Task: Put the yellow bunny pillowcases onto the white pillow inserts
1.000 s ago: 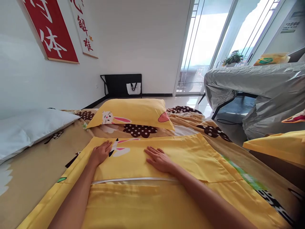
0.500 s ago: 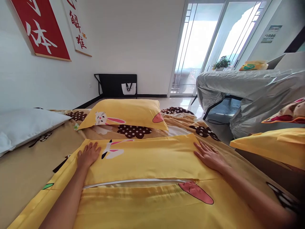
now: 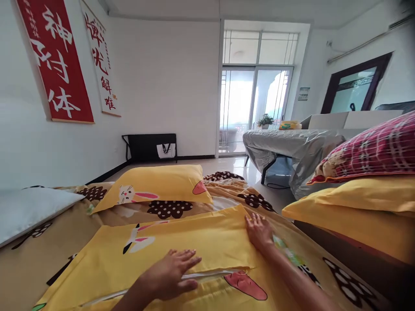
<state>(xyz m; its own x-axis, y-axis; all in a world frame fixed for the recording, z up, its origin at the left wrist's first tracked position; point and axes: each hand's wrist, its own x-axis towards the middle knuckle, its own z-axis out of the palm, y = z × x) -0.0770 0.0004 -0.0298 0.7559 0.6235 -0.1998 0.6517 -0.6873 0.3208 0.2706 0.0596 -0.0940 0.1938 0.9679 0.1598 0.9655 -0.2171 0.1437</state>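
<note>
Blanket (image 3: 29, 270): pillow (image 3: 168, 179) bhd ylw pillowcase (image 3: 201, 235)

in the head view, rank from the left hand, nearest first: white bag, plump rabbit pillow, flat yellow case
1. Flat yellow case: just under the left hand.
2. Plump rabbit pillow: beyond the case, ahead.
3. White bag: farthest, near the back wall.

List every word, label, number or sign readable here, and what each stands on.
"神", "付", "体": red scroll; its other characters are unclear.
"光", "解", "难": white scroll; the rest is unclear.
Too small or blurred to read: the wall notice, the yellow packet and any print on the white bag.
</note>
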